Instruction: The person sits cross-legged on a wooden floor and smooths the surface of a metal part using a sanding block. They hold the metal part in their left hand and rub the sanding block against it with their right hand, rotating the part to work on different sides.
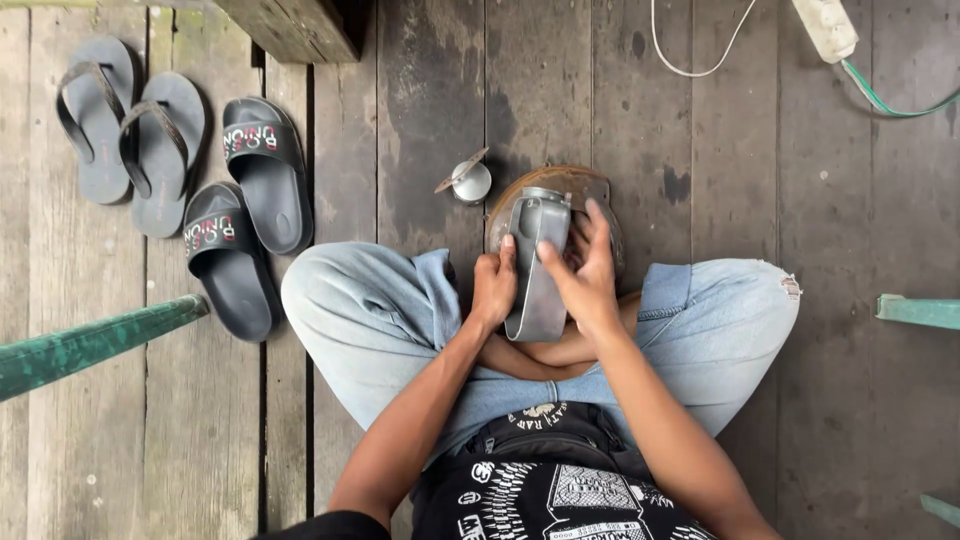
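1. Right under the camera is a black shirt (560, 500) with white pictures on it, and a small black bag (545, 430) lies across the lap
2. The person sits cross-legged on a floor of old grey boards (430, 110), in light blue jeans (370, 310), with bare feet tucked under
3. Both bare arms reach forward and meet over the crossed legs
4. The left hand (493, 288) is closed around the left edge of a long grey metal piece (537, 270), with the thumb up against its side
5. The right hand (585, 275) holds the right edge of the same metal piece; its fingers (600, 225) are spread and lie up along the top part
6. The metal piece stands nearly upright between the two hands, just above the feet, and its top end is wider and rounder than its bottom end
7. Just behind it a round rusty brown disc (575, 182) lies flat on the floor, partly hidden by the hands
8. A small shiny round cap (470, 182) sits on the floor just left of the disc
9. Far left lie two grey flip-flops (125, 130) and two black slides (245, 215), side by side
10. A green bar (90, 345) pokes in from the left edge, and another green bit (920, 310) shows at the right edge
11. At the top right are a white plug strip (827, 27), a thin white wire (700, 65) and a green wire (890, 105)
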